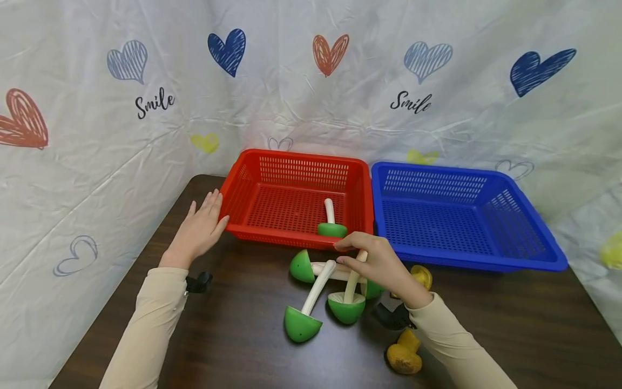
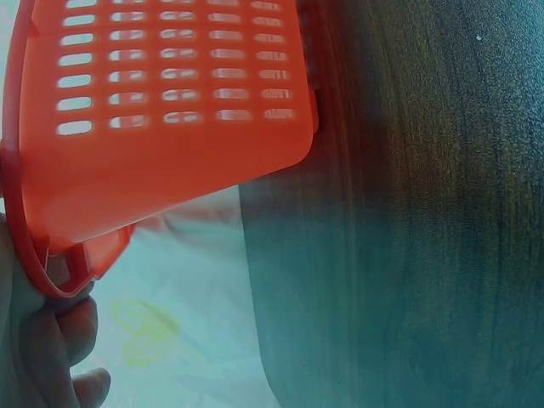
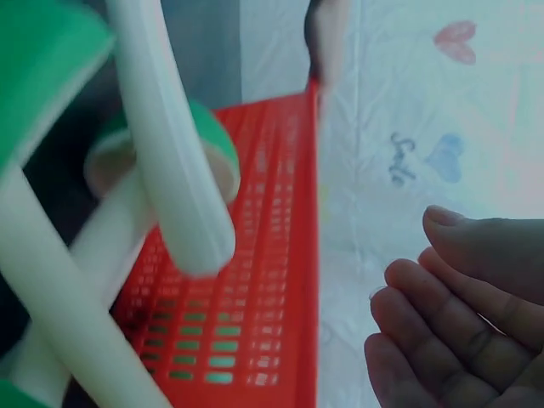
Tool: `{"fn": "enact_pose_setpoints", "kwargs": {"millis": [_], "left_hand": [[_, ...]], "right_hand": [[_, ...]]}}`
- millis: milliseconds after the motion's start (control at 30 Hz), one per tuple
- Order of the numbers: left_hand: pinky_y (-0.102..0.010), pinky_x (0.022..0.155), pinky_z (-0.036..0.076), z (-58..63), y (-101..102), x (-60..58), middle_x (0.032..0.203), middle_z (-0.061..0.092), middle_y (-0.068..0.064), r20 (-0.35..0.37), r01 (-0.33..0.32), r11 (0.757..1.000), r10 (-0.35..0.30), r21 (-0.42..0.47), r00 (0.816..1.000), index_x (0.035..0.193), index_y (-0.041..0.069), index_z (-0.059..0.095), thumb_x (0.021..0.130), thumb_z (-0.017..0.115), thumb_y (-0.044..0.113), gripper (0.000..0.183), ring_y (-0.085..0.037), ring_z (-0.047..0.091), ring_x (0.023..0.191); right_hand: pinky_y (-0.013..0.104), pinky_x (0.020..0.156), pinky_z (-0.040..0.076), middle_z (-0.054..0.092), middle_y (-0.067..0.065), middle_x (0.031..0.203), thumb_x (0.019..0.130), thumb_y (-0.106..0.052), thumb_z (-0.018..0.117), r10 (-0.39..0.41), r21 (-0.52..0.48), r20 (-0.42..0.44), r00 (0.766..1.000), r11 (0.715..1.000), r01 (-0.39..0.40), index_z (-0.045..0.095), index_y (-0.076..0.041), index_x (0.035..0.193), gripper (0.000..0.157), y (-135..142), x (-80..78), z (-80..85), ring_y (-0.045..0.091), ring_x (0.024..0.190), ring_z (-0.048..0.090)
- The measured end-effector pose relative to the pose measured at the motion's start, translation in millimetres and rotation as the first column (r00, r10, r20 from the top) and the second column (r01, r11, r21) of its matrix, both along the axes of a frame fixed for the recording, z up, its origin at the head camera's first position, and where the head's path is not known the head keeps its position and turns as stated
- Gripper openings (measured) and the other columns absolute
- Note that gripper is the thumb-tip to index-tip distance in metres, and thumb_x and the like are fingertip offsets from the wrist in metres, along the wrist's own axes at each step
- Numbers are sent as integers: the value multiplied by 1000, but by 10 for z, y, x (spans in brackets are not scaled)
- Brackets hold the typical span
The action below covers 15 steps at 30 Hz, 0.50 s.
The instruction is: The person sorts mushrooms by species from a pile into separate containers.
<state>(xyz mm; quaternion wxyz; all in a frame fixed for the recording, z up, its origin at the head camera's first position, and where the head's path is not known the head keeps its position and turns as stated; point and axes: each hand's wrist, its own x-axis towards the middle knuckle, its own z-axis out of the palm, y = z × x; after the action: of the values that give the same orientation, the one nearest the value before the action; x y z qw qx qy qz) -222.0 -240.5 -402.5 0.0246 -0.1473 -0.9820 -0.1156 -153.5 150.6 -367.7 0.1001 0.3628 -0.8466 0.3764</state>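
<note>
My left hand [image 1: 198, 226] lies with straight fingers against the left rim of the red basket [image 1: 272, 234]; in the left wrist view its fingertips [image 2: 78, 327] show beside the basket's rim. My right hand [image 1: 374, 262] hovers over a group of green-capped toy mushrooms, thumb apart from the fingers. Nothing is between thumb and fingers in the right wrist view. Just below it one mushroom [image 1: 346, 310] stands cap down, stem up. To its left another mushroom [image 1: 302, 325] leans its stem toward the hand. Behind them a mushroom [image 1: 302, 266] lies sideways, next to a partly hidden green cap [image 1: 373, 290].
One green-capped mushroom [image 1: 332, 230] sits inside the red basket, at its front right. A blue basket [image 1: 466, 261] stands to the right of the red one. Two yellow mushroom-like pieces, one in front [image 1: 404, 354] and one behind [image 1: 421, 276], lie by the right forearm. A printed cloth hangs behind.
</note>
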Motion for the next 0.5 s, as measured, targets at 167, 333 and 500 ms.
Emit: {"fn": "enact_pose_setpoints", "kwargs": {"millis": [167, 333, 500], "left_hand": [[-58, 110, 4, 16, 5, -2, 154, 12, -23, 2, 1, 1000, -1, -2, 1000, 147, -9, 15, 101, 36, 31, 65, -34, 9, 142], [-58, 110, 5, 25, 7, -2, 154, 12, -23, 8, -3, 1000, 3, -2, 1000, 147, -9, 15, 101, 37, 31, 64, -34, 9, 142], [-58, 110, 5, 18, 11, 4, 153, 13, -23, 8, -4, 1000, 4, 2, 1000, 147, -9, 15, 101, 38, 30, 64, -35, 9, 142]], "right_hand": [[36, 70, 55, 70, 3, 91, 73, 0, 78, 45, -7, -90, 995, 999, -46, 71, -4, 96, 24, -53, 127, 6, 18, 84, 66], [30, 72, 54, 69, 2, 91, 71, -2, 79, 105, -6, -141, 984, 994, -107, 71, -2, 94, 25, -99, 233, -9, 16, 85, 65], [24, 75, 52, 69, 2, 92, 71, -1, 79, 176, -21, -112, 978, 984, -179, 70, -5, 96, 26, -156, 349, -28, 13, 85, 65]]}}
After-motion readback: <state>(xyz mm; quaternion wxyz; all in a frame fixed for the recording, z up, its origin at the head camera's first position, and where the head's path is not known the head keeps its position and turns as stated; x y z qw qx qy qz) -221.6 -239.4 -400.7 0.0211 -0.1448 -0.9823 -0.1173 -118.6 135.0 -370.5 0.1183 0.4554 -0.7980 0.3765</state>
